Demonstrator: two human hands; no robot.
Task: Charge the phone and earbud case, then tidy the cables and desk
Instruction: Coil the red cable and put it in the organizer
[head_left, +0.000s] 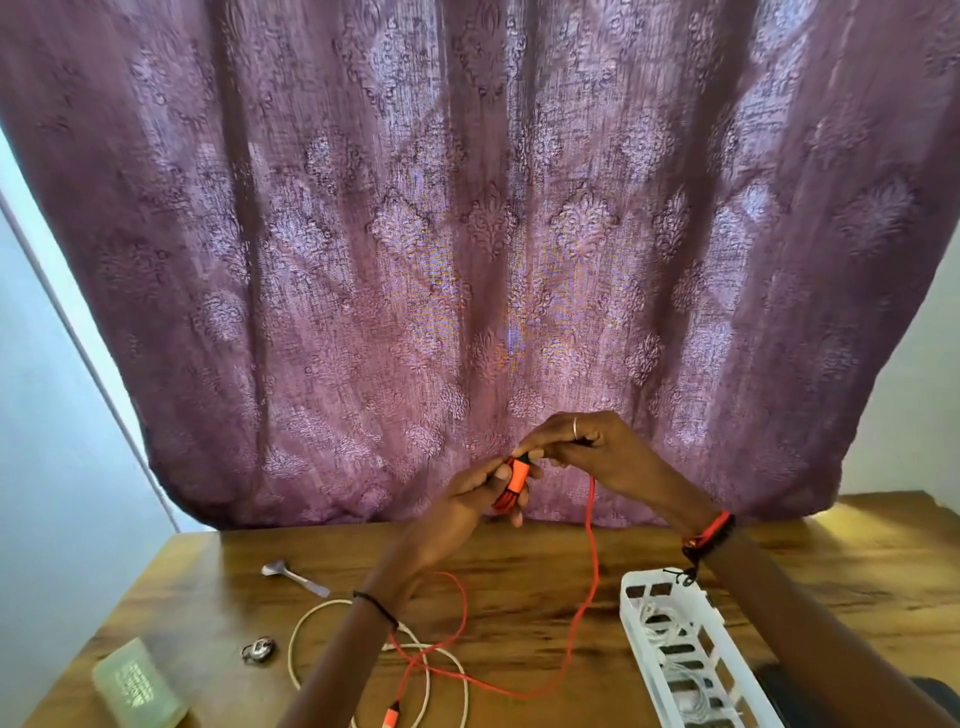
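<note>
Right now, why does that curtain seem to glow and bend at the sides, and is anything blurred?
Head view: daylight shines through the curtain, with rainbow shimmer near its middle. Head view: the wide lens bows its sides and the edges of the table. Head view: the left hand and right hand gripping the orange cable look dark against that backlight, slightly soft.

We log both forearms raised and reaching forward, hands meeting: left hand (470, 493) with fingers curled round a coiled orange cable (516, 479), right hand (592, 452) just above, fingers bent and pinching the coil's top, both wrists banded.
</note>
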